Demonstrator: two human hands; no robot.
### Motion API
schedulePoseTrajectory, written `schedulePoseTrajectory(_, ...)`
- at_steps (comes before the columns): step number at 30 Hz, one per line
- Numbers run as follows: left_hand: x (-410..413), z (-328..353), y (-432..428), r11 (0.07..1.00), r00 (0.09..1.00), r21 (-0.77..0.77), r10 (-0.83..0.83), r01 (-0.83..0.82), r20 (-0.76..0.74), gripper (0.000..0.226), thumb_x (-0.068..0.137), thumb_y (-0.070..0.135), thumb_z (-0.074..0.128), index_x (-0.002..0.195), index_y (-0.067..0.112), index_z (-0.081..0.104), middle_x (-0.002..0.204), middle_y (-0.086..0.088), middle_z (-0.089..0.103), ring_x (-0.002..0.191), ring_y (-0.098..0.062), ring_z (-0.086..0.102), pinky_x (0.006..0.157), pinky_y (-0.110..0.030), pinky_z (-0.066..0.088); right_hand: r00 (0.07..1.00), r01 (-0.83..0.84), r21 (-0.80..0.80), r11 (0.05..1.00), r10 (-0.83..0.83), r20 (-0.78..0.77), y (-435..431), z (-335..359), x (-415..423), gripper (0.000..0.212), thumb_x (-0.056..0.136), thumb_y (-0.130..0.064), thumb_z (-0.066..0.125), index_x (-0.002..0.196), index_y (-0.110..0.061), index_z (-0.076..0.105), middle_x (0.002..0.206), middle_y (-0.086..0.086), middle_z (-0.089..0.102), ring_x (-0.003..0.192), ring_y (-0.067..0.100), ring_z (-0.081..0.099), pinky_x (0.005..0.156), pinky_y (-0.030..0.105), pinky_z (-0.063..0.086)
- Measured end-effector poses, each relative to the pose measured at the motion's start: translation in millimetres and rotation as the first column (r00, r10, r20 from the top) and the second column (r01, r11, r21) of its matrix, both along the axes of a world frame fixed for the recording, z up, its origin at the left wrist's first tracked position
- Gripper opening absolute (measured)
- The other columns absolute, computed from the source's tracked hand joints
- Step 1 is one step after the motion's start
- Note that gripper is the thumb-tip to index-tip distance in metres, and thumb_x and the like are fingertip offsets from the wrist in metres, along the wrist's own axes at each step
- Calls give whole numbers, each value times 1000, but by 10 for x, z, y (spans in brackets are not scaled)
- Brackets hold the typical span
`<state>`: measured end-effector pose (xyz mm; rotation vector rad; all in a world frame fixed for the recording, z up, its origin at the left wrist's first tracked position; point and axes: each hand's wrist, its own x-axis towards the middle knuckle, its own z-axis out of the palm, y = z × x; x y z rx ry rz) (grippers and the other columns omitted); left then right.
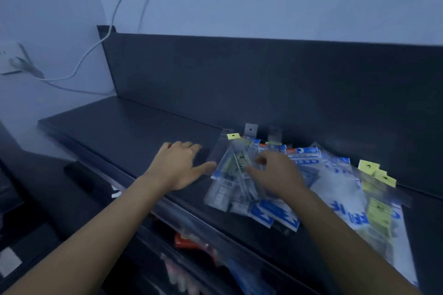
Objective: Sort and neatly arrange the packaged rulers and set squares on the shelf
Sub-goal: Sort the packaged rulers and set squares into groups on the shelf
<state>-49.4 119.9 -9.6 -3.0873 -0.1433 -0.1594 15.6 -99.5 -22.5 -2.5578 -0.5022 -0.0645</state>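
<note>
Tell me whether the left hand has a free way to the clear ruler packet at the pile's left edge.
Probably yes. The left hand lies flat on the bare shelf, its thumb almost at the clear ruler packet, with nothing between them. The right hand is farther right on the pile.
</note>
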Motion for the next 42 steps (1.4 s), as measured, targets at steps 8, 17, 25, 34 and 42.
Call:
schedulePoseTrajectory(8,910,-38,265,990,993,-67,-122,122,3,83,84,78,27,143,21,41,144,2,48,130,-19,43,105,-38,29,970,116,-90,989,-132,-203,441,-48,443,38,65,-49,78,70,-19,56,68,-3,60,67,15,59,52,26,37)
schedulePoseTrajectory(17,1555,-68,174,843,870,-214,-474,493,134,55,90,59,50,130,23,55,129,8,58,117,-15,53,96,-31,32,920,244,-17,970,-237,-312,398,7,630,25,64,-28,81,68,-13,62,65,-2,61,63,14,55,58,26,39)
schedulePoseTrajectory(25,1749,45,-201,451,572,-355,-690,819,443,16,87,24,67,100,14,66,97,6,65,90,-14,58,83,-29,45,843,491,148,859,-425,-329,-44,301,294,13,79,-12,74,72,-12,63,64,4,59,50,11,47,53,24,40)
schedulePoseTrajectory(34,1781,-30,-1133,204,262,-418,-961,885,85,45,83,38,71,123,25,58,125,9,55,116,-11,49,96,-30,39,551,835,-24,550,-833,58,-731,347,-307,22,92,-25,57,112,-23,67,105,0,69,94,24,62,73,28,38)
schedulePoseTrajectory(42,1917,40,-1890,292,188,-303,-926,907,-329,92,57,43,89,137,40,43,147,16,38,135,-11,32,111,-25,23,559,828,-100,552,-827,63,-1288,254,-656,20,88,-19,60,106,-14,69,103,2,70,95,24,62,74,28,43)
